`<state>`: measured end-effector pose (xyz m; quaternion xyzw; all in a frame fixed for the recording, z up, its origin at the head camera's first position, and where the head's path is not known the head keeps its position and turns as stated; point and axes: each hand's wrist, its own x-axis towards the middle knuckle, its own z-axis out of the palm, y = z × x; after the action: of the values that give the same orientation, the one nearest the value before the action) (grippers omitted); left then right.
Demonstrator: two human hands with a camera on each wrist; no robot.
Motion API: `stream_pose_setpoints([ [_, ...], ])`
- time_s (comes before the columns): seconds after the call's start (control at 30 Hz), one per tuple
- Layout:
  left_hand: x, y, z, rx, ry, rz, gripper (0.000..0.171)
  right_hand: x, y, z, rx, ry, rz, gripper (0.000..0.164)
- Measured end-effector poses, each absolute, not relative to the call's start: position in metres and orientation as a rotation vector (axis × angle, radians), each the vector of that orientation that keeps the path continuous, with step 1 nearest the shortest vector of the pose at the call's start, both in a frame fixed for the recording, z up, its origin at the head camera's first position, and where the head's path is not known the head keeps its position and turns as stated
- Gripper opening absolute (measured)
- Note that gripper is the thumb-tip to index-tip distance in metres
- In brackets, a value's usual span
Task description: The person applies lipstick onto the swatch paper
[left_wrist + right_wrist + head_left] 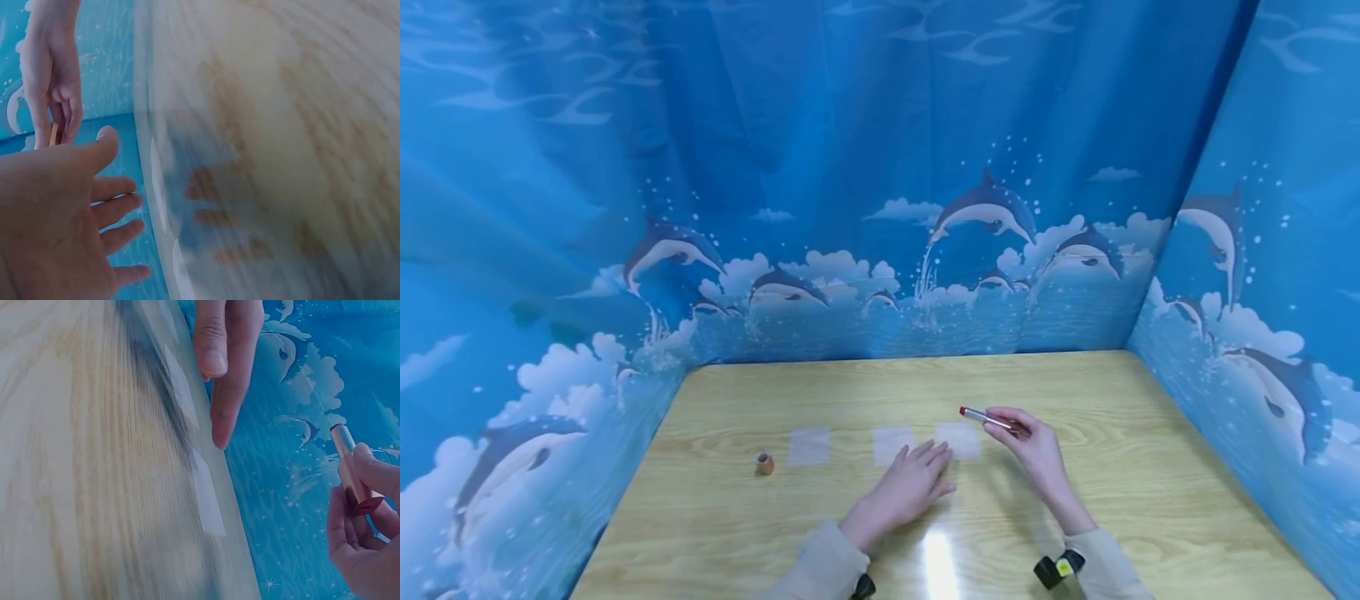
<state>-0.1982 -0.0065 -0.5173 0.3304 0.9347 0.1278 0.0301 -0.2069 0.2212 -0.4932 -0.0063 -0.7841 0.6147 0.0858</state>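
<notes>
My right hand (1036,457) pinches a lipstick (982,416) between thumb and fingers, its red tip pointing left, above the table. In the right wrist view the lipstick (351,472) has a shiny pinkish-gold tube. The left hand (904,487) is spread with straight fingers over the middle of the table, its fingertips by the right-hand paper square (964,438); whether they touch it I cannot tell. To its left lie a middle paper square (888,440) and a left paper square (808,447). An open copper-coloured lipstick cap (765,465) stands beside the left square.
The wooden table (1150,467) has a light grain and a bright reflection near its front. Blue curtains (850,167) printed with dolphins enclose its back and sides.
</notes>
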Motion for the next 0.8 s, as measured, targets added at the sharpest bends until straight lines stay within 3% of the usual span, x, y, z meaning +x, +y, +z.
stream_pose_setpoints([
  [0.8, -0.188, 0.005, -0.519, 0.938, 2.872, 0.177, 0.065, -0.231, 0.221, -0.5, 0.004, -2.441, 1.717, 0.038],
])
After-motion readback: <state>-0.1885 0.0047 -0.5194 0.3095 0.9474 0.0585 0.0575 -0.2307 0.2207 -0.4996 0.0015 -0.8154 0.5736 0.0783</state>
